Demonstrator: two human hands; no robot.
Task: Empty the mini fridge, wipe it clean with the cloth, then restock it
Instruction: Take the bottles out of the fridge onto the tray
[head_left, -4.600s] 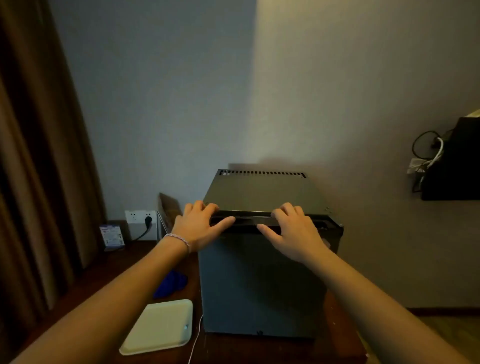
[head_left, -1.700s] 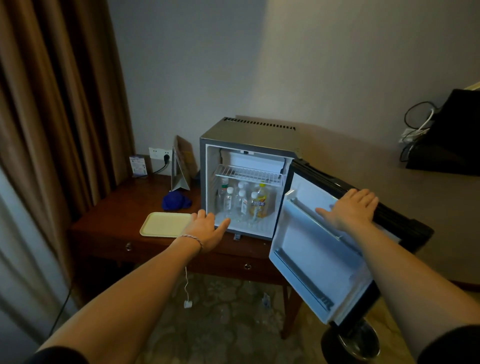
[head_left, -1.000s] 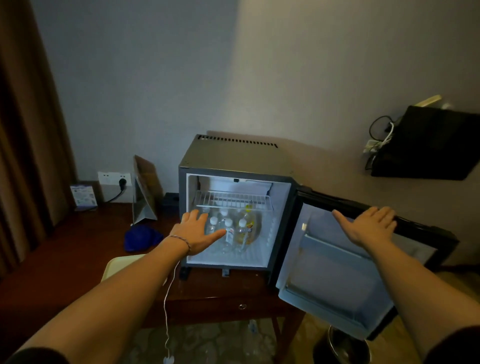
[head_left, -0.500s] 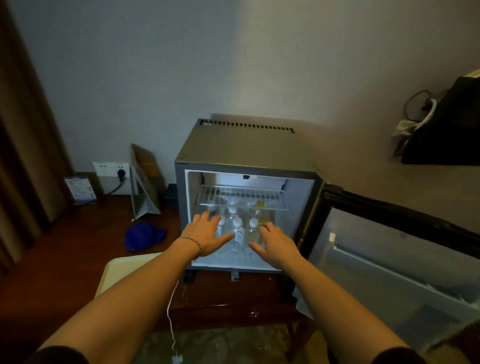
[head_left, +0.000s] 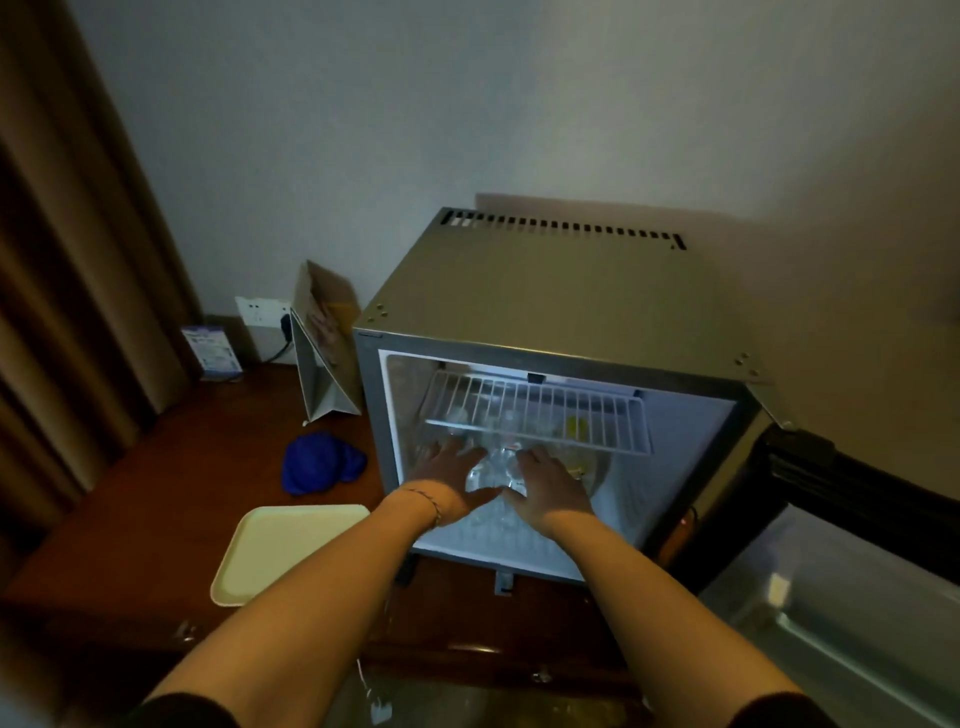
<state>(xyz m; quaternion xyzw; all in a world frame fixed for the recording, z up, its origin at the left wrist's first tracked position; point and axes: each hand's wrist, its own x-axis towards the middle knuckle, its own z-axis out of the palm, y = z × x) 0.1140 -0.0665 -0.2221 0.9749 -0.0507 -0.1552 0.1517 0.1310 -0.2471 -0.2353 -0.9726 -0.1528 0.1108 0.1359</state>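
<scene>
The mini fridge (head_left: 561, 312) stands open on the bench (head_left: 156, 499), both hands inside under its wire shelf (head_left: 540, 410) among blurred bottles (head_left: 493, 467), left hand (head_left: 447, 475) and right hand (head_left: 550, 488) with fingers reaching forward, grip untellable, blue cloth (head_left: 319, 462) at nine o'clock, tray (head_left: 280, 551) at eight.

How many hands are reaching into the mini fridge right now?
2. The left hand is under the wire shelf, left of the bottles; the right hand is close beside it, on their right. No other hand shows.
</scene>
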